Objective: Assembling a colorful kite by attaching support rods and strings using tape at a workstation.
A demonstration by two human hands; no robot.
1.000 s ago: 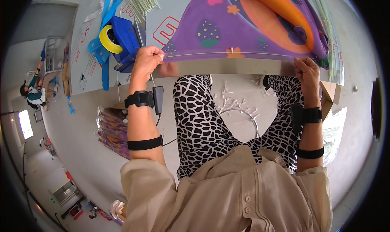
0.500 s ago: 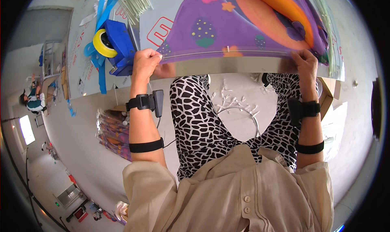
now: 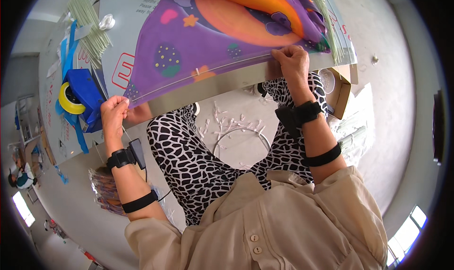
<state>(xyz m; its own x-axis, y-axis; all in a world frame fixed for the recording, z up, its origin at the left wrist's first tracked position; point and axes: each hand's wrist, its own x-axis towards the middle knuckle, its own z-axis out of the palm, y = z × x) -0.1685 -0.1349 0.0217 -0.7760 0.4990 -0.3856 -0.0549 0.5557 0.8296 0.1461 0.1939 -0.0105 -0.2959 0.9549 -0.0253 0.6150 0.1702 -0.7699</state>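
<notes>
At the left edge of the table, beside a blue tape dispenser with a yellow roll, the left hand pinches the near corner of a purple printed fabric sheet that lies spread over the tabletop. Further right, the right hand pinches the same near hem. Thin, limp and light, the sheet likely sags unless held at both edge corners.

Printed sheet on table edge, tape dispenser left, cardboard box right
</notes>
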